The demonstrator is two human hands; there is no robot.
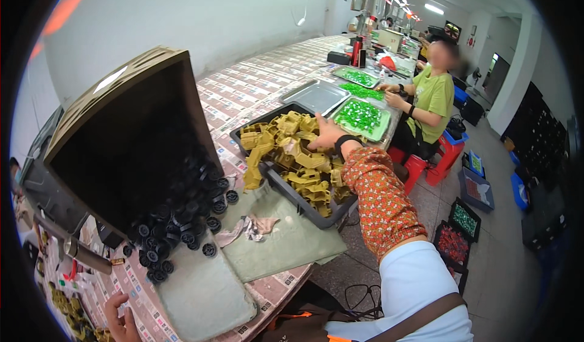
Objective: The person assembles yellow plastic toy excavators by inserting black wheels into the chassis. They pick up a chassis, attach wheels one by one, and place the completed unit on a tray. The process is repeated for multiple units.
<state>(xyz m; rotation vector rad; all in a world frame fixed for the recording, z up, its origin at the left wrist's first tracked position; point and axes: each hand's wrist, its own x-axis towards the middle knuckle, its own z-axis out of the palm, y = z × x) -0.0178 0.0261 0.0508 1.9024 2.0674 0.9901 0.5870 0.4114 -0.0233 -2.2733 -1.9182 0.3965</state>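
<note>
across the desk point(243, 74), reaching out with the right hand point(330, 135) onto the yellow parts point(277, 150), heaped in the black tray point(297, 204). holding this hand about half open, fingers spread over the heap; cannot tell if gripping one part or only touching. at lower left, having the left hand point(123, 321) loosely open, fingers bent, with nothing seen in it, though partly out of view. farther up, can see the brown box point(112, 83) lying on its side, probably tipped so for letting the black wheels point(182, 220) spill out within easy reach. just before these wheels, can notice the pale tray point(204, 296), perhaps placed for work close to the body. between both trays, can also find the crumpled cloth point(258, 226) on the green sheet point(292, 247), maybe laid for protecting the surface.
</note>
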